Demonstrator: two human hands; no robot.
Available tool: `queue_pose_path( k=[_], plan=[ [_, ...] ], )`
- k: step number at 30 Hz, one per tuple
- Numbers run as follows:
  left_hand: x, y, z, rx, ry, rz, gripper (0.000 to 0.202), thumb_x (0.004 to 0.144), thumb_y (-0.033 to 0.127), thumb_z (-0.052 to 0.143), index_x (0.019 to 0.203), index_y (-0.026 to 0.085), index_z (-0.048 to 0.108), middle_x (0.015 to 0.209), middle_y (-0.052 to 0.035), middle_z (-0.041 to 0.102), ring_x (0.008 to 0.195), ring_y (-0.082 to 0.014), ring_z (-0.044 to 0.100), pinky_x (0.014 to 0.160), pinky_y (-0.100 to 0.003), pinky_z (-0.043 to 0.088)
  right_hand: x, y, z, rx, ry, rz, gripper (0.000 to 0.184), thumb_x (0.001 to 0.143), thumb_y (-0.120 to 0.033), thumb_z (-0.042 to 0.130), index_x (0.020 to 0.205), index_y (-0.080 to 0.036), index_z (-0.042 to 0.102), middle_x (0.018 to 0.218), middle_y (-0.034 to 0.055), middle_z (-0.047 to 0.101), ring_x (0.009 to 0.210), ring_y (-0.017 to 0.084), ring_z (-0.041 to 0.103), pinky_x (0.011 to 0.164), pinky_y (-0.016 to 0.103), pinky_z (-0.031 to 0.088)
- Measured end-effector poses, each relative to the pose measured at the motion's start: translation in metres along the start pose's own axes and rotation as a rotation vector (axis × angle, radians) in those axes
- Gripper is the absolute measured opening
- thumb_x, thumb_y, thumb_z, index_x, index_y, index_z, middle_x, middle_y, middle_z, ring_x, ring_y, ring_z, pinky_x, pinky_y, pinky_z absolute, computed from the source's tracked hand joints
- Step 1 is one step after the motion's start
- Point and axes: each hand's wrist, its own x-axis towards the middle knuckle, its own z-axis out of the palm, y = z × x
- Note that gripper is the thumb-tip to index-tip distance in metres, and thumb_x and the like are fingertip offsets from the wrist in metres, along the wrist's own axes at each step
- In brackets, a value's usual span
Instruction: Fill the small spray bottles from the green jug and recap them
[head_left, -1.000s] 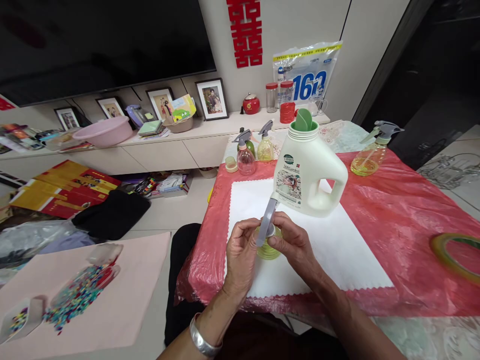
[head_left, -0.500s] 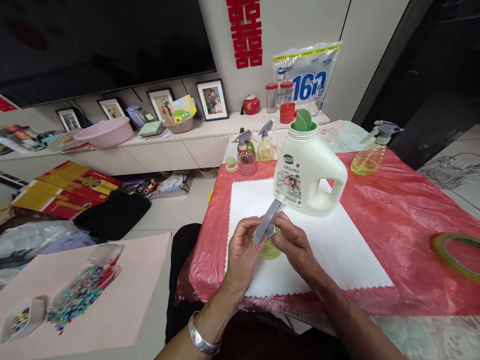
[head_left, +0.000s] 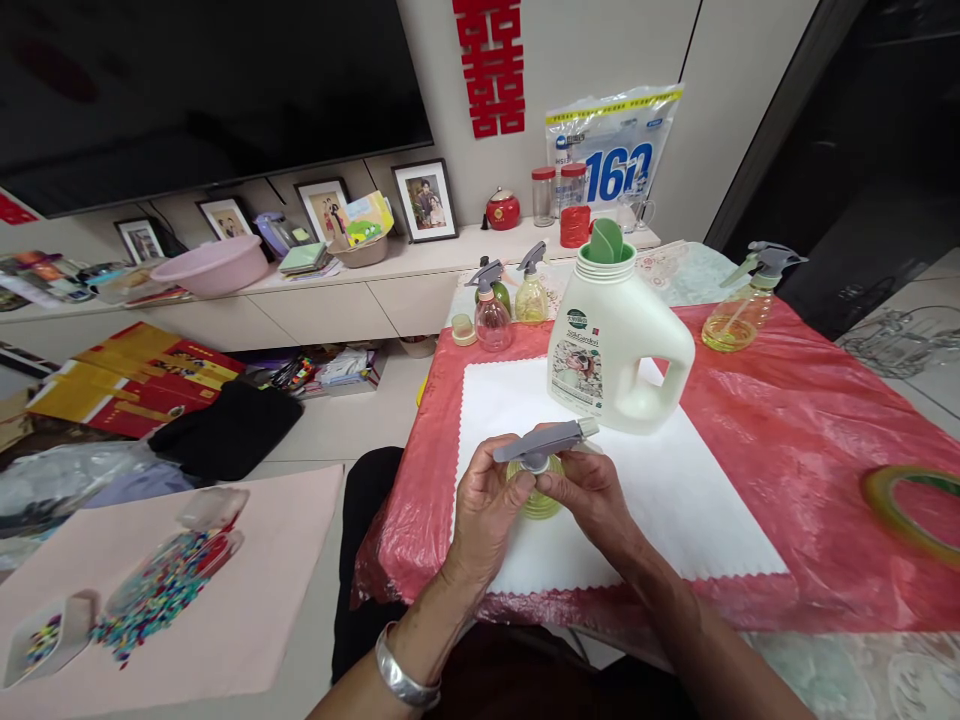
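A crinkled red plastic sheet (head_left: 787, 420) covers the table in front of you, glossy and creased. On it lies a flat white mat (head_left: 675, 500) with a scalloped edge, reaching from the near edge to the middle of the table.

At the far side of the mat stands a squat, smooth white plastic jug (head_left: 615, 340) with a moulded handle on its right, a printed label on its front and an open green spout (head_left: 607, 242) on top. What it holds cannot be seen through its walls.

Far right on the red sheet, a clear spray bottle (head_left: 731, 320) holds a shallow layer of amber liquid. At the far left edge stand two smaller round sprayers, one clear pink (head_left: 493, 318) and one yellowish (head_left: 531, 295).

Over the near part of the mat, just in front of the jug, your left hand (head_left: 484, 515) cups the body of a small ribbed green bottle (head_left: 538, 495), fingers curled around its left side. Your right hand (head_left: 592, 495) pinches its neck with thumb and fingertips. Its grey plastic trigger head (head_left: 541, 443) lies crosswise, nozzle pointing right. Whether the bottle holds liquid you cannot tell.

A ring of translucent yellow-green tape (head_left: 904, 505) lies flat at the right edge.
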Motion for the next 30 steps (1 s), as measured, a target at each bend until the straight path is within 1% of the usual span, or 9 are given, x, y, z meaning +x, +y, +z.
queue_pose_path(
  k=[3,5,10,13,16,18,21,25,30],
  plan=[
    [0.002,0.001,0.001,0.007,-0.008,-0.01,0.033,0.077,0.037,0.085,0.104,0.024,0.071,0.103,-0.0022,0.076,0.095,-0.016,0.069,0.085,-0.026,0.052,0.001,-0.001,-0.001,0.01,-0.005,0.004,0.024,0.092,-0.036,0.075,0.107,-0.018,0.071,0.108,0.0043,0.062,0.094,0.014,0.06,0.086,0.022,0.052],
    [0.003,0.001,0.002,0.007,0.005,-0.006,0.032,0.076,0.037,0.086,0.102,0.025,0.071,0.102,-0.0013,0.076,0.096,-0.0158,0.069,0.087,-0.026,0.052,0.0,0.001,-0.003,0.012,-0.011,0.007,0.025,0.093,-0.037,0.075,0.11,-0.019,0.071,0.108,0.0043,0.062,0.091,0.014,0.06,0.086,0.023,0.052],
    [0.005,0.001,0.007,0.008,0.016,0.015,0.033,0.076,0.036,0.086,0.103,0.025,0.071,0.106,-0.0031,0.078,0.105,-0.0202,0.07,0.093,-0.031,0.052,-0.002,0.004,-0.009,-0.009,-0.041,0.027,0.028,0.1,-0.042,0.064,0.111,-0.019,0.073,0.107,0.006,0.061,0.089,0.015,0.059,0.083,0.025,0.051],
    [0.005,-0.001,0.006,0.02,0.038,0.035,0.03,0.077,0.033,0.086,0.102,0.024,0.071,0.107,-0.0029,0.077,0.102,-0.0184,0.07,0.093,-0.03,0.052,-0.002,0.002,-0.009,-0.036,-0.04,0.035,0.025,0.098,-0.04,0.067,0.107,-0.017,0.075,0.106,0.0061,0.061,0.094,0.016,0.059,0.09,0.026,0.05],
    [0.004,-0.002,0.003,0.029,0.07,0.027,0.029,0.076,0.033,0.086,0.099,0.024,0.071,0.1,-0.0012,0.076,0.095,-0.0157,0.069,0.088,-0.027,0.052,-0.003,0.0,-0.008,-0.028,0.0,0.049,0.029,0.094,-0.038,0.072,0.115,-0.019,0.072,0.104,0.0048,0.061,0.095,0.016,0.058,0.09,0.026,0.05],
    [0.003,-0.002,0.001,0.032,0.072,0.011,0.027,0.077,0.034,0.085,0.097,0.023,0.072,0.097,-0.0006,0.076,0.092,-0.015,0.068,0.087,-0.027,0.052,-0.003,0.0,-0.007,-0.024,0.027,0.055,0.032,0.091,-0.037,0.075,0.118,-0.02,0.07,0.112,0.0051,0.059,0.101,0.017,0.058,0.09,0.026,0.05],
    [0.002,0.001,0.0,0.014,0.028,-0.004,0.027,0.078,0.036,0.084,0.099,0.024,0.072,0.1,-0.0007,0.075,0.095,-0.0152,0.068,0.088,-0.027,0.051,-0.004,0.0,-0.004,-0.037,0.052,0.04,0.029,0.089,-0.036,0.078,0.111,-0.019,0.071,0.122,0.0054,0.055,0.115,0.02,0.055,0.097,0.026,0.048],
    [0.003,0.006,0.001,-0.002,-0.045,-0.023,0.036,0.074,0.036,0.086,0.105,0.025,0.071,0.102,-0.0019,0.074,0.097,-0.0169,0.066,0.089,-0.028,0.051,-0.004,-0.001,-0.003,-0.061,0.076,0.022,0.029,0.088,-0.033,0.079,0.113,-0.021,0.07,0.119,0.0039,0.056,0.113,0.018,0.055,0.103,0.027,0.046],
    [0.006,0.006,0.003,0.026,0.003,-0.044,0.036,0.07,0.037,0.089,0.099,0.023,0.072,0.097,-0.0022,0.072,0.091,-0.0173,0.065,0.083,-0.029,0.051,-0.004,0.004,-0.01,-0.081,0.003,0.045,0.033,0.092,-0.04,0.074,0.116,-0.018,0.07,0.126,0.0071,0.054,0.117,0.02,0.053,0.104,0.03,0.046]
  ],
)
